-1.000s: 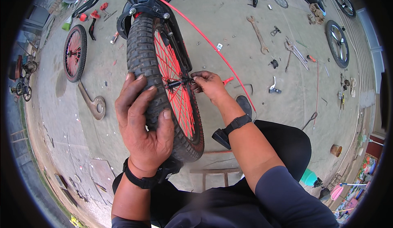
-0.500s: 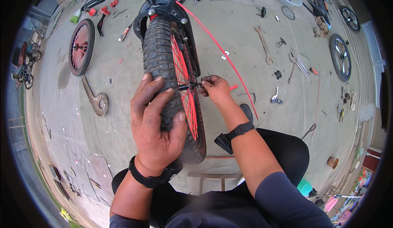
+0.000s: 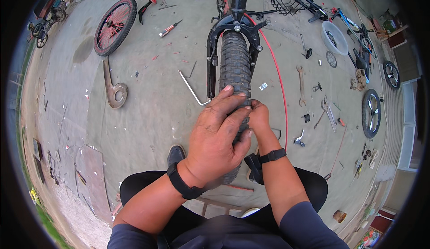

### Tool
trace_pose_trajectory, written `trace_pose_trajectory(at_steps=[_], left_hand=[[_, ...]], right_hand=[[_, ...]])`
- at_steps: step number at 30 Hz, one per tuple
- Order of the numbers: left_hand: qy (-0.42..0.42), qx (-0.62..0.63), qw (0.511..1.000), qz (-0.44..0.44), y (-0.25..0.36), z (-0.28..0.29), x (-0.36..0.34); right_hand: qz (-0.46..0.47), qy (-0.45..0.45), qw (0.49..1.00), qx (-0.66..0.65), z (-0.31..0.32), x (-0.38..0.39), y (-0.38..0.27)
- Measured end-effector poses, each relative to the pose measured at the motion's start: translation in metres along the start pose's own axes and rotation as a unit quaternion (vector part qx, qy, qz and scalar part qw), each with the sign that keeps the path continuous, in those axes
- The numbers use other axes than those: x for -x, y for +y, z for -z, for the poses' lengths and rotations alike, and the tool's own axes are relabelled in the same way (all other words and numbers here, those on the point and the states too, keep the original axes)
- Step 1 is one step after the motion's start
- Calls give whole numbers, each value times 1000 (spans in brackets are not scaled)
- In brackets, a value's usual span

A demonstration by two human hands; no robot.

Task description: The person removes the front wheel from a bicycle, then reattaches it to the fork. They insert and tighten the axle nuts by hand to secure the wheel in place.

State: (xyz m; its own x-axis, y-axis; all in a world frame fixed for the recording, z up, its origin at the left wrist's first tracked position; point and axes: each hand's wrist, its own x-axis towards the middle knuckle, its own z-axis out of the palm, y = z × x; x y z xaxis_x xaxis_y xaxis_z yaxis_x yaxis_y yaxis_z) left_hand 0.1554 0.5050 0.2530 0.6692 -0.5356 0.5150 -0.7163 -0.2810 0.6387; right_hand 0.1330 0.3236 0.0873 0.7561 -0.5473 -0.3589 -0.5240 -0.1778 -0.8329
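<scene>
A person seen from above, in dark clothes, sits with a bicycle wheel between the knees. Its knobbly black tyre (image 3: 235, 61) runs up the centre of the view and stands between the legs of a black fork (image 3: 236, 18), with a red cable (image 3: 278, 65) curving down on the right.

The left hand (image 3: 218, 130) lies over the tread, fingers slightly spread and loosely bent, touching the tyre rather than closing around it. The right hand (image 3: 260, 115) is at the wheel's right side, its fingers curled inward; the fingertips are largely hidden, so whether they grip anything cannot be told.

At upper right, a round, translucent whitish tub (image 3: 340, 41) sits on the ground with a few dark parts inside, too small to identify. Near the top edge, left of the tub, is a black wire basket (image 3: 285, 1). At lower right stands a small rusty can (image 3: 339, 216); its contents cannot be made out.

On the grey floor lie a large spanner (image 3: 301, 85) to the right, a bent silver rod (image 3: 190, 88) left of the fork, and, at upper left, a red-spoked wheel (image 3: 115, 26).
</scene>
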Motion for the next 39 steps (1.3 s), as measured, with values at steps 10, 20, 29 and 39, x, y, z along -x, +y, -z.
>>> trace_pose_trajectory(at_steps=[10,20,29,39], left_hand=[[11,28,1000,-1,2,-3,-2],[15,14,1000,-3,1,-4,0],[10,12,1000,1,1,-6,-1],[6,10,1000,-3,2,-4,-2]], right_hand=[[47,12,997,-52,-12,-41,70],[24,36,999,-26,-24,-45,70],[-14,36,998,-52,-18,-29,54],[6,1,1000,-5,-7,-1,15]])
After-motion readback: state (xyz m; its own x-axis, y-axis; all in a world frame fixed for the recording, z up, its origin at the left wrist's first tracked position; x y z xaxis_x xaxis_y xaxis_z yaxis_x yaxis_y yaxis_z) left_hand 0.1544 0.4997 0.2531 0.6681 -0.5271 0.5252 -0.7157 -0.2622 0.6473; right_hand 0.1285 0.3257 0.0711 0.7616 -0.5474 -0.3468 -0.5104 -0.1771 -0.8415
